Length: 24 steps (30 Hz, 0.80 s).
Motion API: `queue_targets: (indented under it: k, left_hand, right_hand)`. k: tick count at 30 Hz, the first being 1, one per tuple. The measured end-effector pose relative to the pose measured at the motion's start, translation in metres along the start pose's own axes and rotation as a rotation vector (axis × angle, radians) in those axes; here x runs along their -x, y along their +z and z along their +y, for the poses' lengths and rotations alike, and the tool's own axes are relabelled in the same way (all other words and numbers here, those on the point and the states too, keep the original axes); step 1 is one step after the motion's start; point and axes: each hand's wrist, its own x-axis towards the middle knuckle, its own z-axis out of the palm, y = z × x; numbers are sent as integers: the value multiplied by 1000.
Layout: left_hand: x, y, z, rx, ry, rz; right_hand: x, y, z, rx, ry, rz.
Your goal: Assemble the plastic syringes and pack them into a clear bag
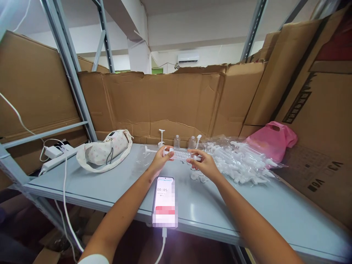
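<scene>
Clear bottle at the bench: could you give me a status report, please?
Left hand and right hand hold clear bottle sideways. Phone below. Pump heads right.

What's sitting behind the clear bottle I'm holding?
Behind the clear bottle stand two small bottles and white pump tops, backed by cardboard. Both hands hide the shelf directly beneath.

Phone (165,201) w/ timer at shelf edge, floral pouch (106,150) left, pink bag (271,139) right, cardboard (170,102) behind.
</scene>
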Motion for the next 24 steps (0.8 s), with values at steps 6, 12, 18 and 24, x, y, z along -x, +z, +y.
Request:
queue_targets:
  k: [6,12,18,24]
  left_hand:
    - [0,0,-3,-138,98,25]
    - [-2,-2,-7,-208,109,140]
    - [-1,-3,-9,-251,82,253]
    - [6,2,-8,-306,162,243]
  right_hand:
    - [0,-2,7,320,-342,-19]
    - [13,14,0,538,-462,-132]
    - [25,30,-1,570,-434,-114]
    - [25,33,2,461,-354,-190]
